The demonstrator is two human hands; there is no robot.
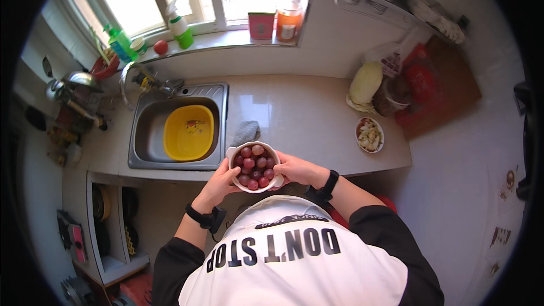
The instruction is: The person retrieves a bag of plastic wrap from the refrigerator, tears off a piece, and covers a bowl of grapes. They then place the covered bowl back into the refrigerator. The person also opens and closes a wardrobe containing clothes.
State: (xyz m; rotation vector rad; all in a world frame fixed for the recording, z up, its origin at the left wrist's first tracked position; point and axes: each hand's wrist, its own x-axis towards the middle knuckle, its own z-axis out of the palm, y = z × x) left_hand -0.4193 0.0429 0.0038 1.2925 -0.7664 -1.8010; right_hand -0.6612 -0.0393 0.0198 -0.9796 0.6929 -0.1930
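A white bowl (pixel 240 186) with small side handles is held up in front of my body, just off the counter's front edge. Several reddish-purple grapes (pixel 256 174) fill it. My left hand (pixel 216 185) grips the bowl's left side, thumb over the rim. On the opposite side, my right hand (pixel 296 169) holds the rim near the other handle, thumb on top and fingers beneath. Behind the bowl a grey cloth (pixel 246 132) lies crumpled on the counter.
A yellow plastic basin (pixel 178 151) sits in the steel sink (pixel 146 112) under a curved faucet (pixel 124 80). Right on the counter (pixel 293 106) are a napa cabbage (pixel 366 83) and a bowl of chopped food (pixel 369 134). Pump bottles (pixel 180 32) line the windowsill.
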